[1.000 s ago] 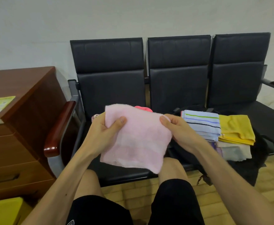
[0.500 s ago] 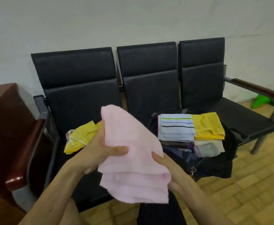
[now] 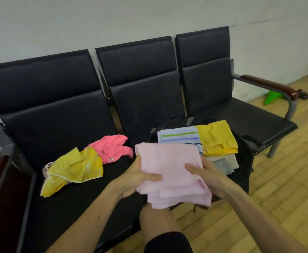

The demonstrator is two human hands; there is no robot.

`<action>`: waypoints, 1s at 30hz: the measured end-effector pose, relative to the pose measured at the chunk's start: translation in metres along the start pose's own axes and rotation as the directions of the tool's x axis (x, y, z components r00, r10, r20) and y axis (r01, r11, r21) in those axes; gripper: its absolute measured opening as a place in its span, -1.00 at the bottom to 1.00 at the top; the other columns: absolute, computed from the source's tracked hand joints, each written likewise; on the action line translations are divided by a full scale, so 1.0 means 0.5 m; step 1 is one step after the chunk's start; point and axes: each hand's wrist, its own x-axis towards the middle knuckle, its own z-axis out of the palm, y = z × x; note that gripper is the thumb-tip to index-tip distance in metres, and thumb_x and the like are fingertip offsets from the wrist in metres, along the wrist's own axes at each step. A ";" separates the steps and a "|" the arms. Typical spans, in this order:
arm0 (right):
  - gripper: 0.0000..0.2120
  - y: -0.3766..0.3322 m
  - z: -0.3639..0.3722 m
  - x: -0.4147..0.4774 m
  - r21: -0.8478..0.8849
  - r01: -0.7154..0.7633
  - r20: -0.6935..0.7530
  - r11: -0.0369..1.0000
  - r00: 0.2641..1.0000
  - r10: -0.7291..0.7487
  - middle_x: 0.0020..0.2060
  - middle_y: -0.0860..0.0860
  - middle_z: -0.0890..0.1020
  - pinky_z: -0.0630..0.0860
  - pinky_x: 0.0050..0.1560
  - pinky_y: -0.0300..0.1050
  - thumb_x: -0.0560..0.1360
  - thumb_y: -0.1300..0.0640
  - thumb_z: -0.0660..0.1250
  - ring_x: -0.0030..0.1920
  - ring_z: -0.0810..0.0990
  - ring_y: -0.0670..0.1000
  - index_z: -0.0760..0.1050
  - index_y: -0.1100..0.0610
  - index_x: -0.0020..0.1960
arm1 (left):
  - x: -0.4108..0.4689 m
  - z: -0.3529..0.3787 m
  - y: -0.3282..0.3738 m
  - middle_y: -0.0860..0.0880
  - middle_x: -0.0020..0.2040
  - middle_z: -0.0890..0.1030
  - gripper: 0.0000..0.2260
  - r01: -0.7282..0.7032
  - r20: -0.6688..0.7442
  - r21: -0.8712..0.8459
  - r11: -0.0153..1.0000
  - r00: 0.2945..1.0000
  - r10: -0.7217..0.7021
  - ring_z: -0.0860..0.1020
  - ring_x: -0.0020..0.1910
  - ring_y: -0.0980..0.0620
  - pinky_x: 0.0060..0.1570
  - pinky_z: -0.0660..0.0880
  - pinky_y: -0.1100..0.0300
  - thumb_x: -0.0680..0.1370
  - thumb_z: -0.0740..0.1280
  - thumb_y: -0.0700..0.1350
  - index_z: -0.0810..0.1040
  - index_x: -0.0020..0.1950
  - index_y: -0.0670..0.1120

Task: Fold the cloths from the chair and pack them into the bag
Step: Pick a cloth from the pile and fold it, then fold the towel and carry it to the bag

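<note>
Gripping pink cloth (image 3: 169, 172) by side edges, L hand (image 3: 137, 178), R hand (image 3: 207, 175), bag (image 3: 244, 167) just beyond

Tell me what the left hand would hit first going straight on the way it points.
Beyond the light pink cloth it grips, the left hand points up and right toward the folded striped cloth atop the stack on the black bag; that is probably first, though depth is unclear.

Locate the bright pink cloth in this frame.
Head view, left of centre: the bright pink cloth lies crumpled on the chair's left seat, right of the yellow cloth and left of the held pale pink towel.
</note>
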 end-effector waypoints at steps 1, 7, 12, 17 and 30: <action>-0.68 -0.013 -0.016 0.028 -0.038 0.019 -0.017 0.999 1.000 -0.019 0.07 0.01 0.71 0.61 0.09 0.03 0.53 0.17 0.41 0.09 0.67 0.06 0.52 0.13 0.27 | 0.036 0.000 0.010 0.02 0.31 0.58 -0.06 -0.007 0.020 0.033 0.999 1.000 0.006 0.58 0.27 0.00 0.20 0.57 -0.03 0.29 0.61 -0.32 0.20 0.50 0.13; -0.67 -0.070 -0.086 0.202 -0.248 0.116 -0.129 0.962 0.980 -0.151 0.11 -0.07 0.64 0.55 0.10 -0.12 0.53 0.13 0.42 0.07 0.60 -0.07 0.48 0.05 0.27 | 0.277 -0.013 0.048 0.11 0.41 0.46 0.20 -0.037 -0.004 0.188 0.981 0.999 0.038 0.44 0.39 0.03 0.35 0.45 -0.09 0.07 0.74 0.04 0.10 0.53 0.27; -0.68 -0.040 -0.119 0.297 -0.316 0.146 -0.187 0.937 0.959 -0.212 0.01 -0.13 0.62 0.47 -0.14 -0.44 0.53 0.25 0.39 0.01 0.59 -0.12 0.48 0.07 0.26 | 0.394 -0.008 0.034 0.13 0.48 0.34 0.16 -0.025 -0.037 0.341 0.940 0.999 0.040 0.33 0.45 0.05 0.44 0.35 -0.06 0.20 0.68 -0.02 -0.01 0.59 0.20; -0.69 0.011 -0.131 0.350 -0.358 0.120 -0.260 0.926 0.940 -0.222 0.01 -0.02 0.63 0.46 -0.22 -0.49 0.53 0.32 0.38 -0.08 0.57 -0.17 0.49 0.16 0.25 | 0.453 -0.011 0.003 0.18 0.59 0.07 0.20 0.071 -0.038 0.415 0.907 0.997 -0.061 0.15 0.53 0.03 0.44 0.31 0.00 0.31 0.63 -0.10 -0.23 0.60 0.16; -0.52 0.011 -0.105 0.355 -0.620 -0.123 -0.587 0.775 0.728 -0.354 0.15 0.22 0.50 0.47 0.07 0.14 0.52 0.04 0.39 0.11 0.52 0.27 0.33 0.21 0.33 | 0.397 -0.078 -0.033 -0.05 0.07 0.64 -0.32 0.087 -0.221 0.229 0.970 0.975 -0.036 0.64 -0.02 0.03 -0.11 0.64 0.10 0.42 0.56 -0.18 0.34 0.45 0.09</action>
